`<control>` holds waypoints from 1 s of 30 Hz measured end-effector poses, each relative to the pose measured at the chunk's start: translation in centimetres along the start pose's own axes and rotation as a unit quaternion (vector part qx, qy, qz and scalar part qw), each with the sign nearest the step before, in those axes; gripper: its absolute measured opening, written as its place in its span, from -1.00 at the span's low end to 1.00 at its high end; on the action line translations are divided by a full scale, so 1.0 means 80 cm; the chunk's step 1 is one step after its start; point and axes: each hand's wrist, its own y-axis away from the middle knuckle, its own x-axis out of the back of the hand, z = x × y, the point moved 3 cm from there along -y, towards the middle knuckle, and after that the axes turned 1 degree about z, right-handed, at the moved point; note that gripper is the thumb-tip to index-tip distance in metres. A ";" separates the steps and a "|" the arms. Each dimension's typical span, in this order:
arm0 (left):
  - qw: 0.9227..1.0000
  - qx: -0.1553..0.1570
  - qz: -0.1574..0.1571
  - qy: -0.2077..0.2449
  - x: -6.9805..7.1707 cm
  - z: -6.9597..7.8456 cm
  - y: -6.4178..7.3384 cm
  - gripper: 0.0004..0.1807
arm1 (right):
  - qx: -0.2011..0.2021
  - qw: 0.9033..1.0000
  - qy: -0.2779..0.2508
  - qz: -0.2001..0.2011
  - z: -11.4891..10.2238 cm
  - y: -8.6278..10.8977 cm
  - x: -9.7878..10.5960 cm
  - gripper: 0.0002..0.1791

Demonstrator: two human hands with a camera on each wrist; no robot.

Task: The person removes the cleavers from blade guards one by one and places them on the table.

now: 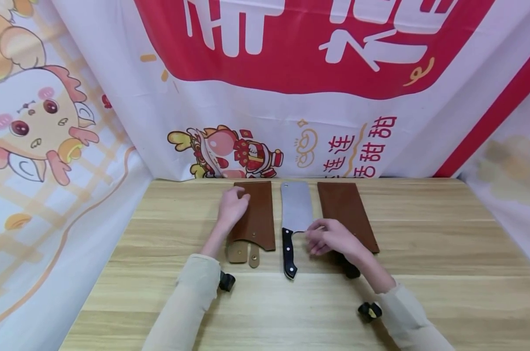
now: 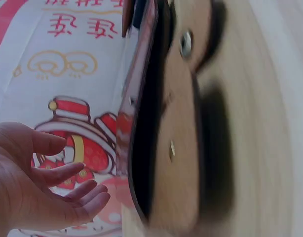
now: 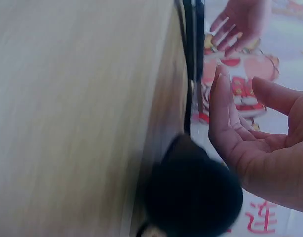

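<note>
We see left hand point(image 1: 233, 207) over left sheath point(image 1: 261, 214), right hand point(image 1: 332, 239) beside cleaver point(image 1: 294, 222); both loose, thumbs apart from fingers, nothing held. Cleaver lies on table point(image 1: 256, 312) between left sheath and right sheath point(image 1: 346, 202). We'd grip handle point(image 1: 288, 251), avoiding blade point(image 1: 296, 200).

wide strips of bare surface point(image 1: 431, 234) give passage left and right of the row, and in front of it. behind, the printed cloth point(image 1: 313, 136) closes off the far end. only narrow gaps part the cleaver point(image 1: 296, 207) from the left sheath point(image 1: 260, 209) and right sheath point(image 1: 341, 200). the left hand point(image 1: 233, 207) covers the left sheath's outer edge; the right hand point(image 1: 331, 237) obstructs the space beside the cleaver's handle.
</note>
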 end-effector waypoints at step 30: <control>0.990 -0.020 -0.102 0.100 -0.152 0.100 0.039 -0.53 | 0.002 0.998 -0.052 0.025 0.022 0.057 0.114 -0.56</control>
